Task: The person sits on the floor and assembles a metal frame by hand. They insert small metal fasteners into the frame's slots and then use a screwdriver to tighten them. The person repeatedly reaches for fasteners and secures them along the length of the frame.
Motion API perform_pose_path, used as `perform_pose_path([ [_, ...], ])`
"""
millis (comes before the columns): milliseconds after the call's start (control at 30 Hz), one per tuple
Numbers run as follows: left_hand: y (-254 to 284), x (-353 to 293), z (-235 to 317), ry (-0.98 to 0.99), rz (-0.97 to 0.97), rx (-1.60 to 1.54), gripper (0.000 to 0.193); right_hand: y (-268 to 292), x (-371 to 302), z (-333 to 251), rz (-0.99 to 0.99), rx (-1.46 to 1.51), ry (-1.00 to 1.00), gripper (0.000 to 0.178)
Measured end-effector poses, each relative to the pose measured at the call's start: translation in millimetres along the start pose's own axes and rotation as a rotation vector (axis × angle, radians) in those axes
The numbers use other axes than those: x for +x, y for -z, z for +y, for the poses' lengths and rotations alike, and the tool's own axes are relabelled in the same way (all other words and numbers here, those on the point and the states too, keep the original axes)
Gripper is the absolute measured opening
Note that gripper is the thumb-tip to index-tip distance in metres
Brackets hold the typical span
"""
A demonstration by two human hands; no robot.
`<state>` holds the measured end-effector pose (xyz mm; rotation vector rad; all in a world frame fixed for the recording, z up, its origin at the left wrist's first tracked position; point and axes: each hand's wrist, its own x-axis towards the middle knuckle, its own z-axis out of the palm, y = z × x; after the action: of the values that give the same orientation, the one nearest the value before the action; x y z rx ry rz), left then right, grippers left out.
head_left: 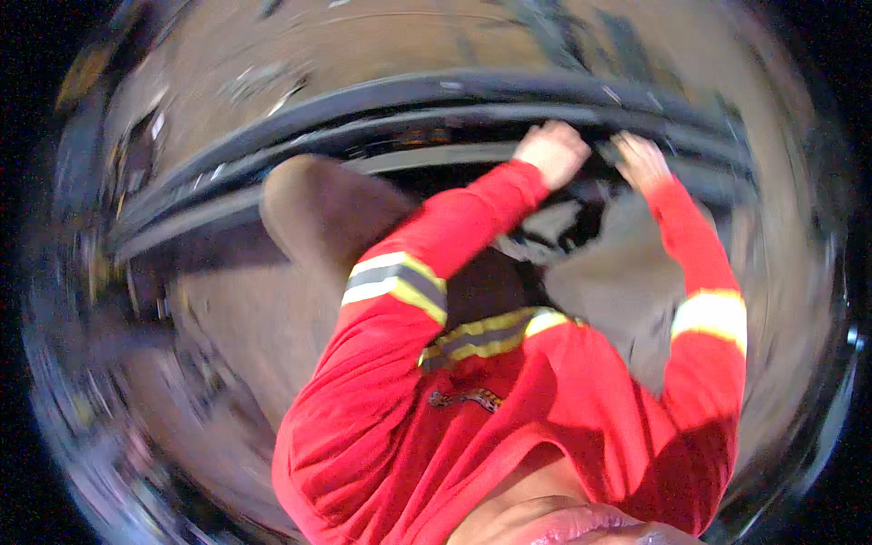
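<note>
A long dark metal beam (436, 89) with a grooved, ridged face runs across the view in front of me. My left hand (552, 153) lies against its near side, fingers curled inward; whatever they hold is hidden. Just to the right, my right hand (641, 161) has its fingers bent toward the left hand, and a small dark thing shows at the fingertips, too blurred to name. Between and below the hands are a dark gap and a black shape with pale patches (581, 222), which I cannot make out.
My bent knee (318, 204) in brown trousers is close to the beam on the left. Brownish floor (227, 309) spreads around, with blurred scattered pieces (263, 82) beyond the beam and a blurred clutter (118, 427) at the lower left.
</note>
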<state>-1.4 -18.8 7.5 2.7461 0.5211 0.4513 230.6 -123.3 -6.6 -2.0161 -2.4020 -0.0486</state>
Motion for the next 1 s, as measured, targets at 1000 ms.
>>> perform_pose_path([
  [1000,-28.8,19.3,-19.1,0.022,0.003,0.203,0.032,-4.2,41.2,-8.0,0.108,0.172,0.034,0.028],
])
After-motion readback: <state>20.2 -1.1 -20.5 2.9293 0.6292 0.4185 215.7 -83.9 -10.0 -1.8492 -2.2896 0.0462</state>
